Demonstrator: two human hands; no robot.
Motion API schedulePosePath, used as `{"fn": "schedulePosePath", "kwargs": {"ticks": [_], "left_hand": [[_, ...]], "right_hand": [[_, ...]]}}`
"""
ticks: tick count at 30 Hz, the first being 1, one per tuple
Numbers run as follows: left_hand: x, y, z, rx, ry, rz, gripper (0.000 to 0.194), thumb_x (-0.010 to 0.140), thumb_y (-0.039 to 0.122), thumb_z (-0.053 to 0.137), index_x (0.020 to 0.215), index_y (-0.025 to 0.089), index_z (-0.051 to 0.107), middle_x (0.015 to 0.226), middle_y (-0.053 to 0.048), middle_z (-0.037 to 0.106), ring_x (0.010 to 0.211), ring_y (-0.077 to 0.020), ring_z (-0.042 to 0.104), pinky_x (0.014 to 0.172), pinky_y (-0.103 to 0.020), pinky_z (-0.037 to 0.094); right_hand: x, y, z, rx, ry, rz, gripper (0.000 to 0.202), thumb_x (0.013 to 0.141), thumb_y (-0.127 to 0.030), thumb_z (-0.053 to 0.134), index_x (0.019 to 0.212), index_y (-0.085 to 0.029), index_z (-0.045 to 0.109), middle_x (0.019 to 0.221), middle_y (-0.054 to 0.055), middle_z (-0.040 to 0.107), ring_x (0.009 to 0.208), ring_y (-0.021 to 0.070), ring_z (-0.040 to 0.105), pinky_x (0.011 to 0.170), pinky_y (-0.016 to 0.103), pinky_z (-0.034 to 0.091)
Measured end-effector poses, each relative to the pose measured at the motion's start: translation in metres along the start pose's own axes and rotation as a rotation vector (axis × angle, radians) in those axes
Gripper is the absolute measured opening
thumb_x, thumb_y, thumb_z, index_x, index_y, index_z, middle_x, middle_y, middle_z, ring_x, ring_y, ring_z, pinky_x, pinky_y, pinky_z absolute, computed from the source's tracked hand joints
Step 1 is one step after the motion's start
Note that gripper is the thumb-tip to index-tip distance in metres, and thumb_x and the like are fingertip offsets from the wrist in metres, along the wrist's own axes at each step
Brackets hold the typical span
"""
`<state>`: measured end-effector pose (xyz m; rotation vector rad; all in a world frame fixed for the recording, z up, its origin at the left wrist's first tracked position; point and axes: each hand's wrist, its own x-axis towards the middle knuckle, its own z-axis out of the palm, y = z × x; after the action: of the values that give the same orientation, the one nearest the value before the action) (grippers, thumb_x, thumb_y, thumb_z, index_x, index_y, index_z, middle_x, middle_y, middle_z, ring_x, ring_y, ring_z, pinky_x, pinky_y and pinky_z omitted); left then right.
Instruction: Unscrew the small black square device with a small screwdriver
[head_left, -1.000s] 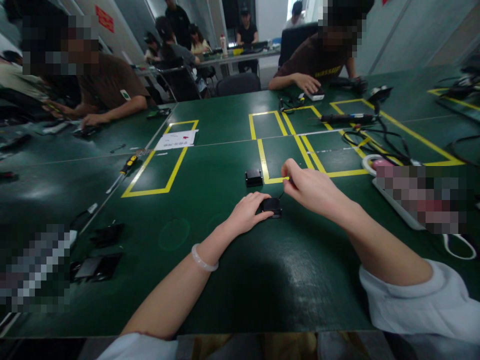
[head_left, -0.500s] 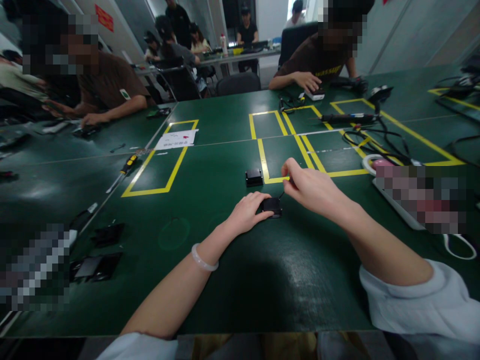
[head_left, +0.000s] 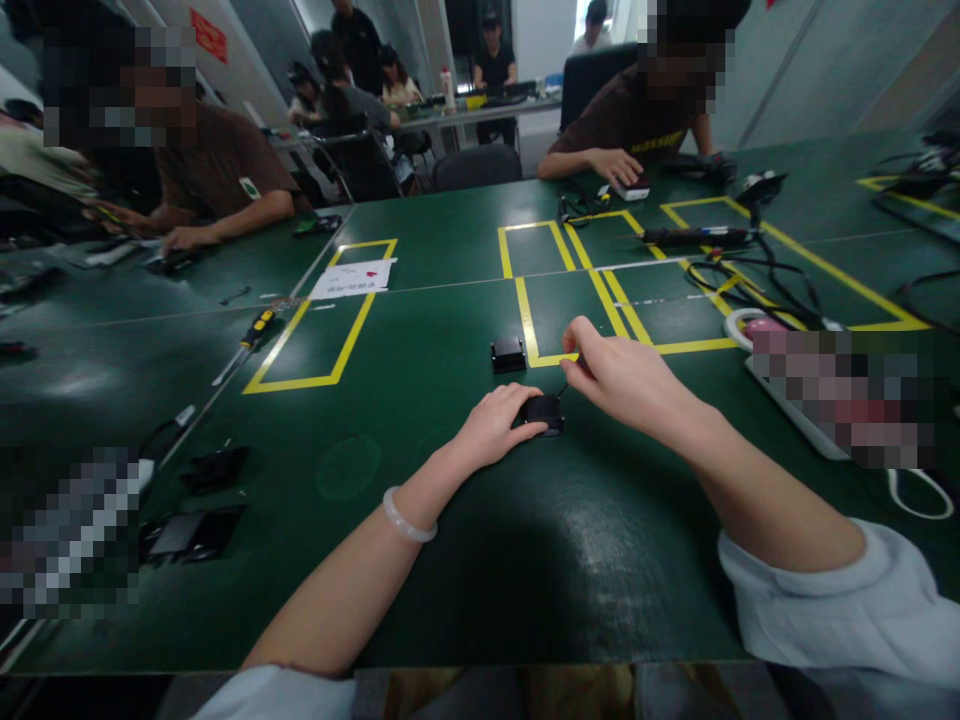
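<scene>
My left hand (head_left: pixel 499 425) is closed on a small black box-shaped part (head_left: pixel 545 412), with the thumb along its near side and the fingers over its left end. The part rests on the green table. My right hand (head_left: pixel 619 375) pinches a thin dark screwdriver-like tool (head_left: pixel 564 389), its handle mostly hidden by the fingers. The shaft slants down to the part's right end; whether the tip touches is too small to tell. Just beyond my left hand stands a similar black part (head_left: pixel 508 354).
Yellow tape outlines mark the green table (head_left: pixel 435 610). Left lie a yellow-black screwdriver (head_left: pixel 259 328), a paper label (head_left: pixel 352 279) and black parts (head_left: pixel 191 535). At right are a black pen-shaped tool (head_left: pixel 697 237), cables and a white tape roll (head_left: pixel 739 328). Two co-workers sit across the table.
My right hand's fingers have shifted very slightly around the tool. My left hand and the black part have stayed in place.
</scene>
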<state>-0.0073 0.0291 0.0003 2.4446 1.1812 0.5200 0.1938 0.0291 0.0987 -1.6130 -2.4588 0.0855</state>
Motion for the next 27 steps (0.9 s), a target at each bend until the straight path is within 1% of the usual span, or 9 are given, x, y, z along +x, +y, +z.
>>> {"fn": "schedulePosePath", "kwargs": {"ticks": [3,8,11,17,19,22,27], "left_hand": [[0.0001,0.0007,-0.0004,-0.004,0.001,-0.001,0.035,0.089,0.042,0.057,0.117,0.021,0.053,0.112,-0.007,0.059,0.102,-0.0242,0.055,0.09,-0.038,0.045],[-0.0002,0.0017,-0.0014,-0.006,-0.005,-0.011,0.035,0.089,0.042,0.056,0.118,0.021,0.053,0.112,-0.007,0.059,0.103,-0.0244,0.055,0.089,-0.038,0.045],[-0.0003,0.0014,-0.0012,-0.005,-0.003,-0.009,0.035,0.089,0.042,0.056,0.118,0.022,0.053,0.112,-0.007,0.059,0.103,-0.0246,0.055,0.09,-0.039,0.045],[-0.0002,0.0011,-0.001,-0.01,-0.003,-0.015,0.035,0.089,0.042,0.056,0.117,0.022,0.053,0.112,-0.007,0.059,0.103,-0.0247,0.055,0.09,-0.039,0.045],[-0.0003,0.0015,-0.0014,-0.013,-0.005,-0.016,0.035,0.089,0.041,0.056,0.118,0.022,0.053,0.112,-0.007,0.059,0.103,-0.0246,0.055,0.09,-0.039,0.045],[-0.0004,0.0018,-0.0017,-0.014,-0.003,-0.011,0.035,0.089,0.041,0.057,0.118,0.021,0.053,0.112,-0.007,0.059,0.103,-0.0241,0.055,0.09,-0.038,0.045],[-0.0001,0.0011,-0.0011,0.001,-0.004,-0.012,0.035,0.089,0.042,0.056,0.117,0.021,0.053,0.111,-0.007,0.059,0.102,-0.0241,0.055,0.089,-0.038,0.045]], "right_hand": [[0.0011,-0.0005,-0.0006,-0.015,-0.013,0.009,0.024,0.095,-0.038,0.033,0.106,-0.02,0.045,0.077,0.004,0.066,0.068,0.0205,0.06,0.055,0.027,0.026],[0.0013,0.001,-0.0002,-0.023,-0.011,0.0,0.021,0.093,-0.031,0.034,0.108,-0.02,0.044,0.078,0.004,0.066,0.065,0.0197,0.059,0.054,0.028,0.026],[0.0007,0.0018,0.0003,-0.008,-0.001,-0.004,0.022,0.091,-0.03,0.037,0.109,-0.02,0.044,0.081,0.004,0.066,0.067,0.02,0.059,0.054,0.028,0.026],[0.0009,0.0003,-0.001,-0.022,-0.029,0.017,0.027,0.095,-0.038,0.032,0.109,-0.02,0.046,0.08,0.006,0.067,0.069,0.0202,0.06,0.055,0.028,0.026],[0.001,0.0001,-0.0015,-0.038,-0.038,0.018,0.026,0.095,-0.036,0.031,0.109,-0.02,0.046,0.079,0.006,0.067,0.067,0.0202,0.06,0.054,0.028,0.025],[0.0009,0.0004,-0.0018,-0.037,-0.033,0.011,0.024,0.093,-0.032,0.034,0.11,-0.02,0.045,0.081,0.005,0.067,0.067,0.0204,0.06,0.054,0.028,0.025],[0.0012,0.0017,-0.0012,-0.022,-0.004,0.007,0.022,0.091,-0.031,0.038,0.108,-0.02,0.046,0.084,0.005,0.068,0.07,0.0199,0.06,0.055,0.027,0.025]]}}
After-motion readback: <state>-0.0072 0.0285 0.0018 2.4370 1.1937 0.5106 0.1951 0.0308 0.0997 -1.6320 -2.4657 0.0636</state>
